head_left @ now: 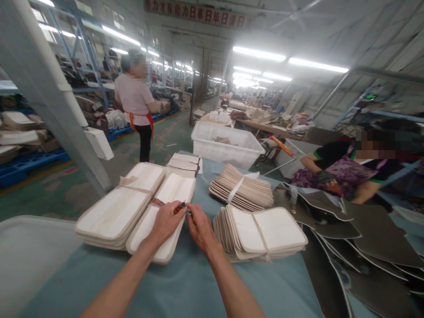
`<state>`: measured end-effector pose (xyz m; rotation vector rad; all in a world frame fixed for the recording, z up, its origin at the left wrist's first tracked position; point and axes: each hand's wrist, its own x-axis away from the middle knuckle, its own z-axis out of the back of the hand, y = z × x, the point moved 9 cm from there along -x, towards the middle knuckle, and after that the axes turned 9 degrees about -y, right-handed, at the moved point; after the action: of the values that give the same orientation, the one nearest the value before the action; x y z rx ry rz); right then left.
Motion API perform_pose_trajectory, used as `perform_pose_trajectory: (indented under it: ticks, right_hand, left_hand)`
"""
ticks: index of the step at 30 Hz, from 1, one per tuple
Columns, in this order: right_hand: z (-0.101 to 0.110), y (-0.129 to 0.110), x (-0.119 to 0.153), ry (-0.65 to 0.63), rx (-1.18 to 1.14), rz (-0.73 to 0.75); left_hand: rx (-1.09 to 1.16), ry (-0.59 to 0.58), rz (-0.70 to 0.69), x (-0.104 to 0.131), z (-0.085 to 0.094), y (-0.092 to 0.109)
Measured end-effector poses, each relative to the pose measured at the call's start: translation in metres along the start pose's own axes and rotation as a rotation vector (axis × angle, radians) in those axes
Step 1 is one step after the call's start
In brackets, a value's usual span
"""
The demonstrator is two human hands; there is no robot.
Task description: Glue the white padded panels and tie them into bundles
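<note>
My left hand [168, 221] is closed in a pinch above a long stack of white padded panels [149, 246]. My right hand [201, 226] is also pinched, its fingertips meeting the left ones at the stack's right edge. A small dark thing [183, 205] shows at the fingertips, too small to name. Beside my left fingers a reddish-brown band [157, 202] lies across the panels. To the left is another white stack [121, 207], tied with a beige strip. On my right lie a fanned white bundle [270, 229] tied with cord and a beige bundle [241, 187] with a white tie.
All this lies on a blue-green table cover [195, 282]. Dark panels with pale edges [371, 247] spread over its right side. A white bin [227, 145] stands beyond the table. One person works at the right; another stands on the left in the aisle, past a slanting grey post [56, 88].
</note>
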<state>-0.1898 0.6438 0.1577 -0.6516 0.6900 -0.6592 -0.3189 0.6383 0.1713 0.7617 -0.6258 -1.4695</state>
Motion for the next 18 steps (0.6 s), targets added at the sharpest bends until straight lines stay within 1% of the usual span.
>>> perform_pose_trajectory:
  ticks: [3,7,14,18]
  right_hand:
    - [-0.004,0.001,-0.004,-0.034,0.051,-0.025]
    - [-0.002,0.002,-0.011,-0.049,0.136,-0.075]
    - [0.007,-0.002,-0.009,-0.063,0.214,-0.126]
    - [0.016,-0.002,-0.012,-0.022,0.198,-0.165]
  left_hand:
    - [0.003,-0.011,-0.005,0.0,0.0,0.001]
    - [0.005,-0.005,-0.004,0.001,0.002,0.004]
    - [0.047,-0.007,0.001,0.002,0.003,0.003]
    - [0.082,-0.031,-0.005,0.004,0.004,0.002]
